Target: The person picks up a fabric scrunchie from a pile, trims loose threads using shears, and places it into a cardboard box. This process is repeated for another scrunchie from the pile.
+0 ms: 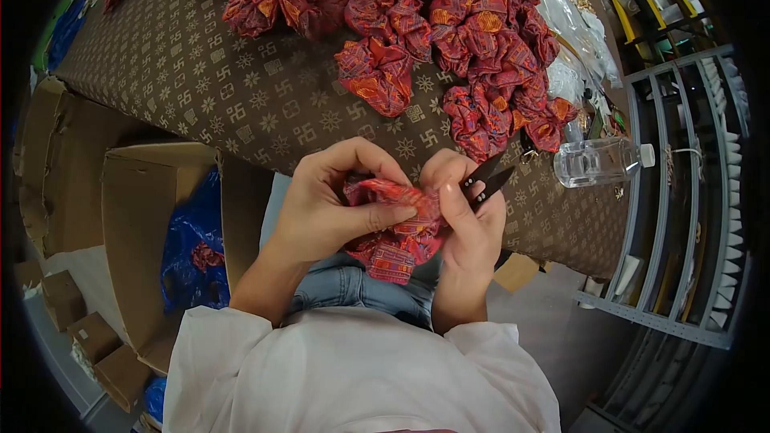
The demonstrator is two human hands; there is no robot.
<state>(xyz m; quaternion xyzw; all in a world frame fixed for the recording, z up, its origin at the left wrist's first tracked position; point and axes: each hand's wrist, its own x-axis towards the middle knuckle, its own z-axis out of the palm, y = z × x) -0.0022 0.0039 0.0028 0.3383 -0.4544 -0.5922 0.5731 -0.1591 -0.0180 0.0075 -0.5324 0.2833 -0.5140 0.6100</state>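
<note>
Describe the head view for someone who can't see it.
A person's left hand and right hand hold a bunched red patterned cloth, black snips tucked in the right. Beyond, similar pieces lie heaped on a brown-covered table, near a bottle.

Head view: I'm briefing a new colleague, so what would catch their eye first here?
Probably the heap of crumpled red patterned fabric along the far side of the brown tablecloth. Next, at the centre, the left hand and right hand hold a red piece, with dark blades jutting from the right hand. To the right, a clear bottle lies on its side.
</note>
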